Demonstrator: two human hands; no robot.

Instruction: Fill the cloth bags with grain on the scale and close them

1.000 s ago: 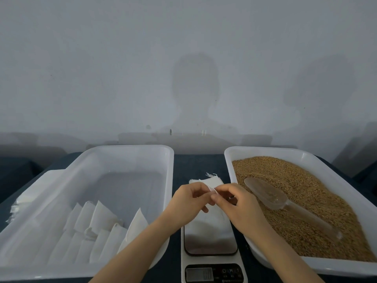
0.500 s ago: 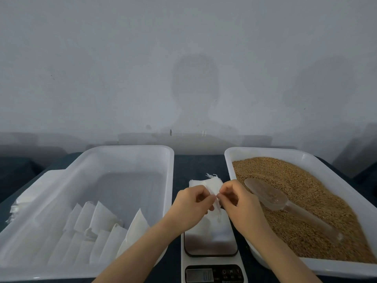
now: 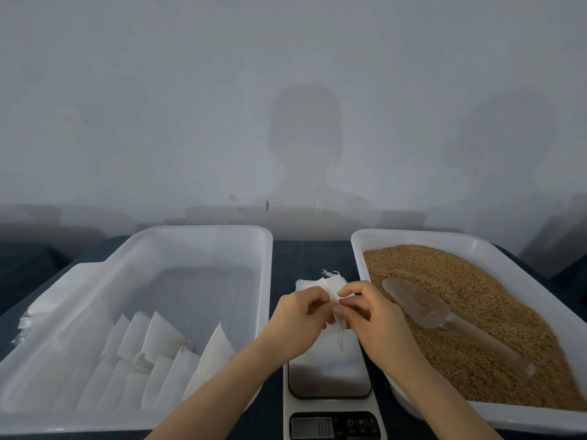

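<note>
A small white cloth bag [image 3: 334,292] is held above the kitchen scale [image 3: 330,381], between the two trays. My left hand [image 3: 300,315] pinches its left side and my right hand [image 3: 370,315] pinches its right side, fingertips nearly touching. A thin string hangs from the bag over the scale's shiny platform. More flat cloth bags [image 3: 306,283] lie on the dark cloth behind it. The right white tray [image 3: 359,249] holds brown grain [image 3: 470,300]; a clear plastic scoop [image 3: 422,304] lies on the grain.
The left white tray [image 3: 203,231] holds several white cloth bags [image 3: 158,354] leaning in a row at its near end. A stack of white material [image 3: 35,309] sits left of that tray. A pale wall stands close behind the table.
Both hands have shifted slightly and worked the bag's top between the fingertips; more of the bag now shows above the fingers and the string hangs lower.
</note>
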